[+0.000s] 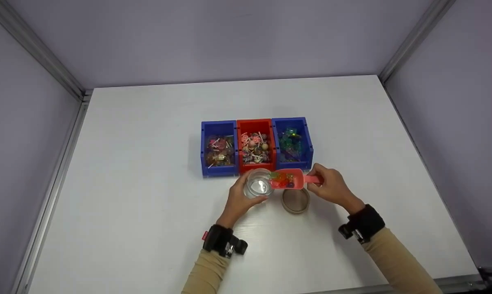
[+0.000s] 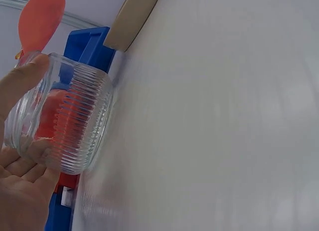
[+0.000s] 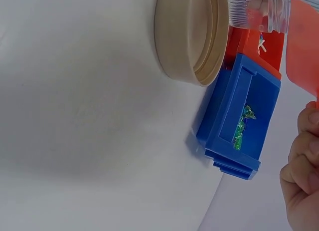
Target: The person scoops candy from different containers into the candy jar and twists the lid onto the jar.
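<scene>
My left hand (image 1: 238,200) grips a clear glass jar (image 2: 82,116) with ribbed sides, its thumb and fingers around the upper part. No candy shows inside the jar in the head view. The handle of a red-pink scoop (image 1: 298,173) is held in my right hand (image 1: 329,185), fingers curled around it. Several colourful wrapped candies (image 1: 282,179) lie in the scoop, whose front edge overlaps the jar's mouth in the head view. Below the scoop, a round beige lid (image 3: 174,39) rests on the table, hollow side up.
Beyond my hands three joined bins stand in a row: a left blue bin (image 1: 218,127) and a middle red bin (image 1: 254,124) with lollipops, and a right blue bin (image 1: 289,123) with green-blue wrapped candies. The white table (image 1: 148,204) is enclosed by pale walls.
</scene>
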Action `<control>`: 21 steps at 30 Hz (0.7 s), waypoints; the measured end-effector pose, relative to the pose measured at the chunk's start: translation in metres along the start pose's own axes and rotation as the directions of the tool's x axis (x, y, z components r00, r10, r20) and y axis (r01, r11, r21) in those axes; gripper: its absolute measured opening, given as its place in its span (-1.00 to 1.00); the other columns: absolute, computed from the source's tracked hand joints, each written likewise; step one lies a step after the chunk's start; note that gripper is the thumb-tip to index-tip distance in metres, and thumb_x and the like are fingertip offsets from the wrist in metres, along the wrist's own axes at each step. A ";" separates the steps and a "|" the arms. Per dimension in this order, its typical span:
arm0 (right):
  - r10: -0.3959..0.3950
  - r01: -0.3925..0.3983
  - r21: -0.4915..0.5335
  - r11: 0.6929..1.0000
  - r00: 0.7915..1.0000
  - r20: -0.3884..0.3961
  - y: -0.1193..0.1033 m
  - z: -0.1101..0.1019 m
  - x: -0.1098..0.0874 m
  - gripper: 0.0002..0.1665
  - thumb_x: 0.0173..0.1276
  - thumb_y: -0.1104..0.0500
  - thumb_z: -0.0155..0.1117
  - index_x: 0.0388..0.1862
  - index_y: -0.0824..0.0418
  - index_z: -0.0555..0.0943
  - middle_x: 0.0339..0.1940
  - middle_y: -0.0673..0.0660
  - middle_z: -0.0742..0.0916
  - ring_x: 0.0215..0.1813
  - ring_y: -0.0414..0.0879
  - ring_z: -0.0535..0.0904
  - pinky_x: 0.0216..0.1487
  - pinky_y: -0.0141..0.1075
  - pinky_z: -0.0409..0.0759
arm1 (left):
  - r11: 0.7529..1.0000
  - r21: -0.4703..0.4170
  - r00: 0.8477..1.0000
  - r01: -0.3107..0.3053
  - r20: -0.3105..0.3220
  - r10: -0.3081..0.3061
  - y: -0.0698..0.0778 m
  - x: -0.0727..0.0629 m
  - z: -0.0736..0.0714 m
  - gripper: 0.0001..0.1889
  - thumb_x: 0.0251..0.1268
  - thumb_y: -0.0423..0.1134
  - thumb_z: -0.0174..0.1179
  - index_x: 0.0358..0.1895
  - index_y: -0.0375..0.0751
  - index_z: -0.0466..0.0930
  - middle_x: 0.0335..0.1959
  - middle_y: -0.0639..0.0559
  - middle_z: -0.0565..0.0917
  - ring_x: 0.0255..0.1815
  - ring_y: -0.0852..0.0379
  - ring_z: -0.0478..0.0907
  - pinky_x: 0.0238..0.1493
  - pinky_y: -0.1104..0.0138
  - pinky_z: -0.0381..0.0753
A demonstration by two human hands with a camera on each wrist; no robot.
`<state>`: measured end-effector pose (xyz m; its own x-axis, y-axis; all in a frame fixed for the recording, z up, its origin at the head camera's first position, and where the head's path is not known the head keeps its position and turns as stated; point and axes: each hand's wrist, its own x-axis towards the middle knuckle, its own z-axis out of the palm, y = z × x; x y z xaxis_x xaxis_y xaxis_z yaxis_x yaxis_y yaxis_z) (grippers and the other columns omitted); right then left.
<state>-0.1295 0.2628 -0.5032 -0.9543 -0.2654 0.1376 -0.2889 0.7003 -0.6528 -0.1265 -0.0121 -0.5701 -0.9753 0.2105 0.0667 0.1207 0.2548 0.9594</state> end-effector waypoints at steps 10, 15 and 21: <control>-0.036 0.040 -0.121 0.992 0.999 0.037 -0.010 -0.005 0.004 -0.83 0.03 0.24 0.31 -0.42 0.24 0.50 -0.59 0.13 0.64 -0.56 -0.24 0.27 -0.52 -0.45 0.22 | 1.000 -0.005 1.000 0.024 0.011 -0.024 -0.001 0.001 0.000 -0.09 -0.10 -0.23 0.53 0.39 -0.33 0.27 0.35 -0.30 0.44 0.42 -0.22 0.35 0.44 -0.03 0.34; -0.050 0.065 -0.188 0.980 0.995 0.086 -0.016 -0.012 0.007 -0.81 0.05 0.22 0.34 -0.41 0.24 0.51 -0.65 0.10 0.58 -0.56 -0.23 0.27 -0.51 -0.45 0.24 | 1.000 -0.011 1.000 0.019 0.019 -0.018 -0.001 0.000 -0.001 -0.09 -0.09 -0.22 0.52 0.40 -0.32 0.26 0.36 -0.30 0.42 0.42 -0.23 0.33 0.45 -0.04 0.33; -0.059 0.093 -0.260 0.961 0.989 0.135 -0.026 -0.019 0.011 -0.79 0.09 0.22 0.39 -0.40 0.26 0.52 -0.64 0.09 0.59 -0.55 -0.22 0.30 -0.50 -0.43 0.29 | 0.999 -0.022 0.999 0.032 0.021 -0.031 -0.002 0.000 -0.001 -0.10 -0.07 -0.22 0.51 0.40 -0.28 0.27 0.37 -0.28 0.42 0.43 -0.22 0.33 0.46 -0.05 0.31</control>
<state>-0.1341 0.2543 -0.4711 -0.9164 -0.3934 0.0741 -0.3864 0.8209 -0.4204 -0.1273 -0.0133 -0.5723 -0.9745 0.2222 0.0311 0.0858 0.2407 0.9668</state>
